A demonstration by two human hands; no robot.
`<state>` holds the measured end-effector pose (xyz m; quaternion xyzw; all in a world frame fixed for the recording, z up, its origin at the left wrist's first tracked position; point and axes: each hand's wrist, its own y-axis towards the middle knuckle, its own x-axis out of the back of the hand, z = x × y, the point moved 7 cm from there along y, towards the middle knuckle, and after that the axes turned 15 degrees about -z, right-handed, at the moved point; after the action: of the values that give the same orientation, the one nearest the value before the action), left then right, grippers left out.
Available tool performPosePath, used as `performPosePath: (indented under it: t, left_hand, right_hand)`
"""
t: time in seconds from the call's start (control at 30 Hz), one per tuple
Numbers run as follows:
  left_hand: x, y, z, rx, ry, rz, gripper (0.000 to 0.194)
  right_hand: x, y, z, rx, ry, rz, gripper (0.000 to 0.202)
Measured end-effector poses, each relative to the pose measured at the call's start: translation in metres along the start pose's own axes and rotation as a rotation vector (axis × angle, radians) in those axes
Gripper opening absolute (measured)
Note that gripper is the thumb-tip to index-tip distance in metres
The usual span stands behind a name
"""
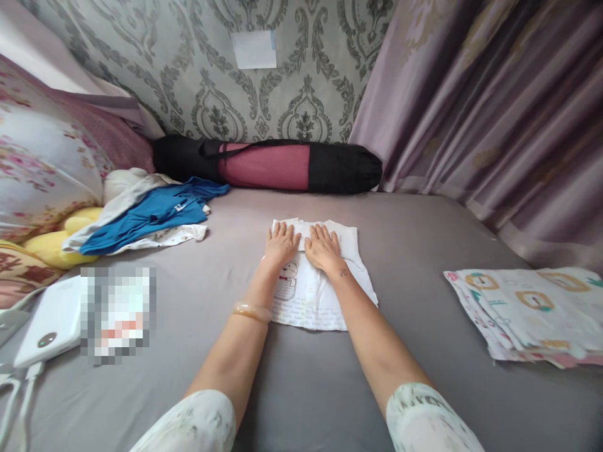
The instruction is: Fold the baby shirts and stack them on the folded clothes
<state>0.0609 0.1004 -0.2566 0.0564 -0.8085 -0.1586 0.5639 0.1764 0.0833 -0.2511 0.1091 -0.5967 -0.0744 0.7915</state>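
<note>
A small white garment with a printed bear and lines of lettering lies spread on the grey bed sheet. My left hand rests flat on its upper left part, fingers stretched out and pointing away from me. Beside it, my right hand lies flat on the upper middle, its fingers also extended. A small gap separates the two hands. Neither hand grips anything, and the cloth directly under the palms is hidden.
Folded patterned cloths lie at the right. Blue and white clothes are heaped at the back left, above a white power bank with cables and a blurred item. A black and pink rolled bag lies along the wall.
</note>
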Motion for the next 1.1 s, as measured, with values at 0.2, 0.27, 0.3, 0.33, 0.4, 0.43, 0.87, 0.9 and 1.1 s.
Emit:
performPosePath:
  t: [0.2,0.27,0.3,0.33,0.4,0.43,0.87,0.9,1.1]
  left_hand:
    - [-0.005,0.0,0.003,0.011,0.0,0.026,0.054]
    - [-0.003,0.0,0.002,0.016,-0.011,0.04,0.054]
    - [-0.002,0.001,0.002,0.016,-0.017,0.045,0.055]
    - [-0.001,0.001,0.001,0.018,-0.023,0.041,0.055]
    - [0.005,0.004,0.001,0.02,-0.027,-0.006,0.055]
    - [0.008,0.005,0.001,0.023,-0.026,-0.043,0.055]
    - [-0.009,0.003,0.015,0.05,0.001,0.02,0.061]
    - [-0.009,0.004,0.015,0.053,0.01,0.034,0.062]
    - [-0.001,0.013,0.013,-0.024,0.084,0.123,0.065]
  right_hand:
    - [-0.005,0.0,-0.002,-0.009,-0.007,0.017,0.058]
    - [-0.004,0.001,-0.002,-0.01,0.0,0.032,0.058]
    - [-0.003,0.002,-0.002,-0.009,0.011,0.044,0.058]
    - [-0.002,0.002,-0.003,-0.013,0.024,0.052,0.059]
    - [0.002,0.004,-0.006,-0.033,0.036,0.029,0.059]
    - [0.005,0.005,-0.01,-0.051,0.033,0.0,0.06]
    - [-0.003,0.006,-0.027,-0.162,-0.038,0.015,0.061]
    - [-0.003,0.006,-0.028,-0.167,-0.044,0.033,0.061]
    - [0.015,0.009,-0.042,-0.105,-0.021,0.14,0.063]
